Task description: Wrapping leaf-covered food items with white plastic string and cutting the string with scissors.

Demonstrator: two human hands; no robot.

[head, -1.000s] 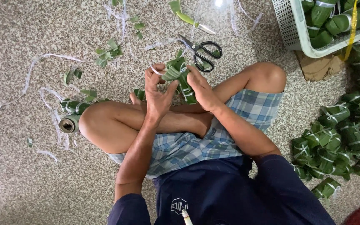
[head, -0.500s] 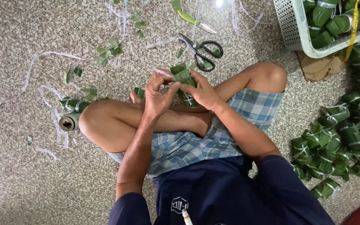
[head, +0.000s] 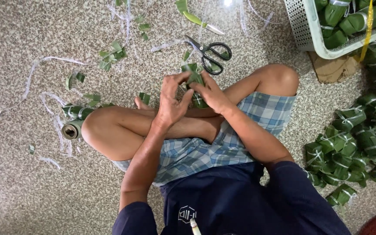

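Both hands grip a green leaf-wrapped bundle (head: 195, 82) above crossed legs on a speckled stone floor (head: 22, 191).

At far left a small roll of pale string (head: 71, 129) lies on its side beside the knee, with thin curling white strips (head: 31, 76) and flat green leaf scraps (head: 112, 55) strewn over the gritty floor, which leaves wide open room there. The left hand (head: 172, 102) has its fingers curled shut on the bundle's near side; the right hand (head: 209, 93) pinches its glossy folded top, fingers closed on it. Just beyond lie black-handled scissors (head: 209, 51), blades open. At right, a heap of tied leaf parcels (head: 357, 139) crowds the floor under the rim of a white perforated plastic basket (head: 303, 26) holding more.
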